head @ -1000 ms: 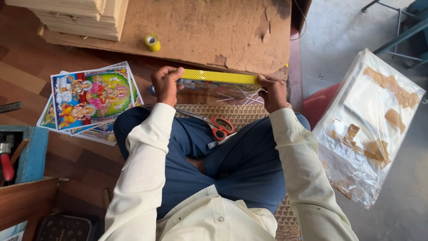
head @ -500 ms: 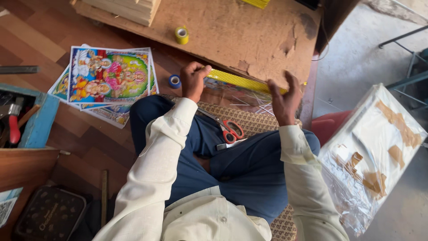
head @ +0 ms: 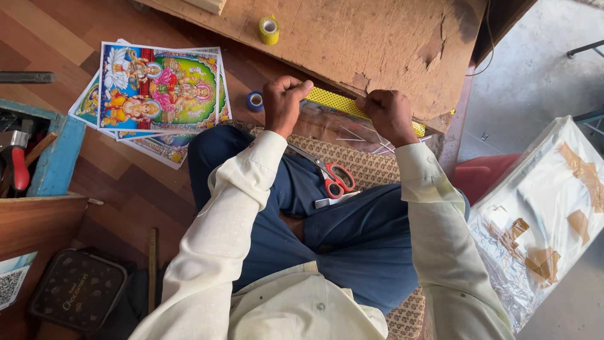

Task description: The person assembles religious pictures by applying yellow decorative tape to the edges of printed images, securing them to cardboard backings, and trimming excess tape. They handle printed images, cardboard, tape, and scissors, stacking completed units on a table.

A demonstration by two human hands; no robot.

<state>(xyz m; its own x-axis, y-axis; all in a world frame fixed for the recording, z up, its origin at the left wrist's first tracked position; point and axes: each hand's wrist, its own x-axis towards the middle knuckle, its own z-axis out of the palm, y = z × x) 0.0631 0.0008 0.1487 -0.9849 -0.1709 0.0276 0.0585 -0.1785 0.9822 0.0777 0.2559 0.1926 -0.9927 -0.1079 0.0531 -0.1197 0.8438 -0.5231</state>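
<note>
Both hands pinch a yellow patterned strip (head: 340, 104) w/ clear film, held at the edge of the brown board (head: 377, 38): left hand (head: 284, 101) at its left end, right hand (head: 389, 113) mid-strip. Red-handled scissors (head: 330, 176) lie on lap; blue tape roll (head: 254, 101) just beside left hand, colourful prints (head: 163, 88) further left.

My left hand (head: 284, 101) covers the near end of the yellow strip (head: 340, 102), and my right hand (head: 391, 114) hides its middle. At 9 o'clock, the red-handled tool (head: 19, 165) is cut off by the edge. At 3 o'clock, the plastic-wrapped bundle (head: 547, 208) runs out of view.
</note>
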